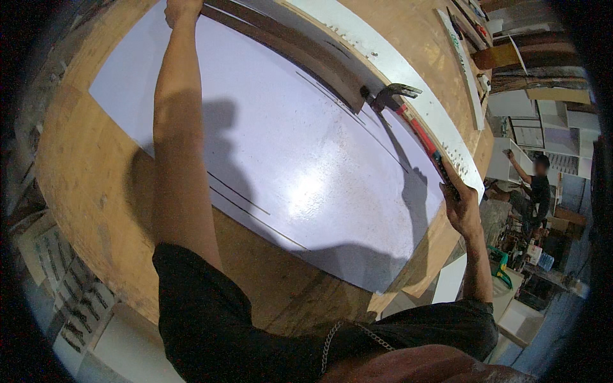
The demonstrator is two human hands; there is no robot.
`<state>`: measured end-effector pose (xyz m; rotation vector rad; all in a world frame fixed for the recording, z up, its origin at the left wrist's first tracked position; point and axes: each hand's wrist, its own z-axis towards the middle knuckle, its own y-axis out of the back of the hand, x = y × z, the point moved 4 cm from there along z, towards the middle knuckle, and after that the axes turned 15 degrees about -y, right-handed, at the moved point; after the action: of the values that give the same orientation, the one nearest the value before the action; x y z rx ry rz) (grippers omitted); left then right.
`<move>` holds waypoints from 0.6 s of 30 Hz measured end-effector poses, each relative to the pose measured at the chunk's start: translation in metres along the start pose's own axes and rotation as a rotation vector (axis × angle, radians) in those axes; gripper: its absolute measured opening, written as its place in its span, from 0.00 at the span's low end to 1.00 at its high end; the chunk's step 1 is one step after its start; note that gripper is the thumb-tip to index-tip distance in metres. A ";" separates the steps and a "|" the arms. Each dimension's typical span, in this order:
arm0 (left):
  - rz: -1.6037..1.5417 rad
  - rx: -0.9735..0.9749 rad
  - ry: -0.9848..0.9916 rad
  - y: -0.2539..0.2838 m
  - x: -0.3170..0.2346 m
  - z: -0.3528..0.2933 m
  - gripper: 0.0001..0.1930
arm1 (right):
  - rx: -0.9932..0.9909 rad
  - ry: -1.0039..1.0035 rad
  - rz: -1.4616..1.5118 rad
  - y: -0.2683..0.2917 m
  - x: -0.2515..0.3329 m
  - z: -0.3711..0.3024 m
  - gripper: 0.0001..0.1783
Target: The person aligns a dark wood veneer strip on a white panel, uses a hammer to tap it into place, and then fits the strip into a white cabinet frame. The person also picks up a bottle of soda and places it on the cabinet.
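Along the far right edge of the lilac-white panel (287,115), my right hand (462,207) wraps the hammer (418,132), probably stiff and head-heavy, best held low; my left hand's (183,10) closure I cannot tell.

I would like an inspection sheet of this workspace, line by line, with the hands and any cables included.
Surface: broad tan wooden worktop.
Job's things: glossy white rectangular panel; long dark-brown strip along its far side; claw hammer with red-and-black handle, head near the strip's end.
Clutter: small pale bits on the long curved-looking white board.
Hands: left hand partly out of frame, grip unclear; right hand closed around the hammer handle.
Cables: nothing seen.
Surroundings: person in dark clothing, white box-shaped units.
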<state>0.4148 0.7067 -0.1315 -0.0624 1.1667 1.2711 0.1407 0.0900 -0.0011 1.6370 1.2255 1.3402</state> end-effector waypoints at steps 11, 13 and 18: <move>0.029 0.010 0.004 -0.001 0.005 -0.003 0.41 | -0.107 0.084 0.086 -0.014 0.008 -0.001 0.30; 0.011 0.037 -0.003 0.000 -0.001 -0.004 0.39 | -0.135 0.147 0.074 -0.017 0.011 0.005 0.31; -0.057 0.134 -0.030 -0.005 -0.012 -0.007 0.36 | -0.079 0.077 0.027 -0.024 0.009 0.012 0.32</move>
<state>0.4163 0.6922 -0.1287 0.0222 1.2128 1.1377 0.1466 0.1071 -0.0231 1.5653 1.1832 1.4617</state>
